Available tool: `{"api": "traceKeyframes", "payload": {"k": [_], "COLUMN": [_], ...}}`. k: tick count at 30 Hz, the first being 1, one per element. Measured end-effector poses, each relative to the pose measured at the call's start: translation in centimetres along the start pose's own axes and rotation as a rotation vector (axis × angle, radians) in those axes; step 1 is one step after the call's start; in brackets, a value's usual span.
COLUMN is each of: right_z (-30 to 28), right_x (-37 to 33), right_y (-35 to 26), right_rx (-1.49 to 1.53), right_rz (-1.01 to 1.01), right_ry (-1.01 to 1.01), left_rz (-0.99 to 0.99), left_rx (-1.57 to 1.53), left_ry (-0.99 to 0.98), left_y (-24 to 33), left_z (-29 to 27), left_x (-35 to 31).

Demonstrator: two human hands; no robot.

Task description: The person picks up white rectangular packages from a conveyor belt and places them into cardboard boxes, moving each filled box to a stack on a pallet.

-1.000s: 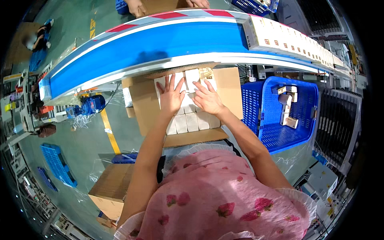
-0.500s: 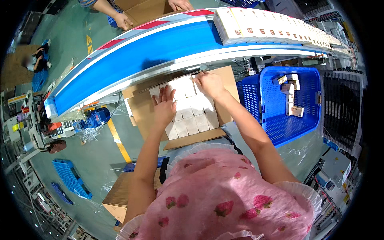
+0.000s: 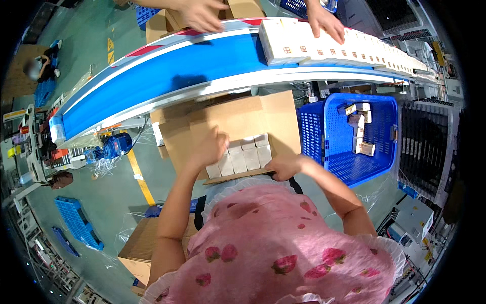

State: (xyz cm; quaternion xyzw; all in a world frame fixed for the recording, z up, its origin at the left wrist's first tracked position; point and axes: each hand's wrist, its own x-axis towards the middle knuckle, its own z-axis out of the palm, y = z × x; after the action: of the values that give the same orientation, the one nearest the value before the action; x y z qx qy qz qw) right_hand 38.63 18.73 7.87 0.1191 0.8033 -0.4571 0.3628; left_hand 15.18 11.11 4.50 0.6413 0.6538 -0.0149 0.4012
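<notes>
Below the conveyor, an open cardboard carton (image 3: 281, 109) holds rows of small white boxes (image 3: 245, 159). Its far flap (image 3: 238, 115) lies folded over the back rows and hides them; the front rows still show. My left hand (image 3: 212, 147) is at the left of this flap's edge, fingers curled and slightly blurred. At the carton's near right corner, my right hand (image 3: 286, 166) is closed on the near flap (image 3: 238, 176), whose narrow brown strip runs along the front.
White boxes (image 3: 324, 48) line the blue conveyor (image 3: 147, 86). A co-worker's hands (image 3: 202, 12) reach over its far side, one touching the row. Right of the carton stands a blue basket (image 3: 329, 152) with several small boxes. Another carton (image 3: 142, 243) lies lower left.
The far flap has come down over the back rows. My right hand has moved from the far edge to the near right corner; my left hand has shifted nearer. The co-worker's hands moved to the conveyor.
</notes>
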Motion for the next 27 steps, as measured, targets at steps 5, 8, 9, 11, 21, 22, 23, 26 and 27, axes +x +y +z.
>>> {"api": "traceKeyframes", "payload": {"k": [5,8,9,11,21,22,23,26,27], "right_z": [3.3,1.7,1.0,1.6,1.3,2.5,3.1,4.2,4.9], "right_x": [6.2,6.8,6.0,4.9,7.0,9.6,11.1,12.6,12.7], "right_y": [5.2,5.5,6.0,11.2,-1.8,-1.5,-1.5,-0.4,-0.1], "right_rx": [-0.185,-0.059,-0.033,-0.089,0.117,0.182,0.160,0.624,0.603], "right_rz": [0.217,0.186,0.195,0.444,0.146,-0.062,-0.140,0.097,0.010], "right_ry": [0.770,1.091,1.160,1.355,0.702,0.683,0.797,0.760,0.843], "left_rz": [0.039,-0.123,-0.088,-0.002,0.136,0.157,0.040,-0.469,-0.536], "left_rx": [-0.098,0.054,0.099,0.200,0.134,0.118,0.092,-0.528,-0.997], "left_ry": [-0.035,0.109,0.217,0.422,0.655,0.616,0.671,0.580,0.581], "left_y": [-2.2,0.6,0.5,0.5,-1.5,-2.4,-4.4,-14.8,-19.3], "left_z": [4.5,4.4,5.4,6.7,7.9,7.5,7.7,8.3,9.3], "left_x": [1.6,1.6,1.6,1.3,2.5,2.3,2.2,0.9,-0.2]}}
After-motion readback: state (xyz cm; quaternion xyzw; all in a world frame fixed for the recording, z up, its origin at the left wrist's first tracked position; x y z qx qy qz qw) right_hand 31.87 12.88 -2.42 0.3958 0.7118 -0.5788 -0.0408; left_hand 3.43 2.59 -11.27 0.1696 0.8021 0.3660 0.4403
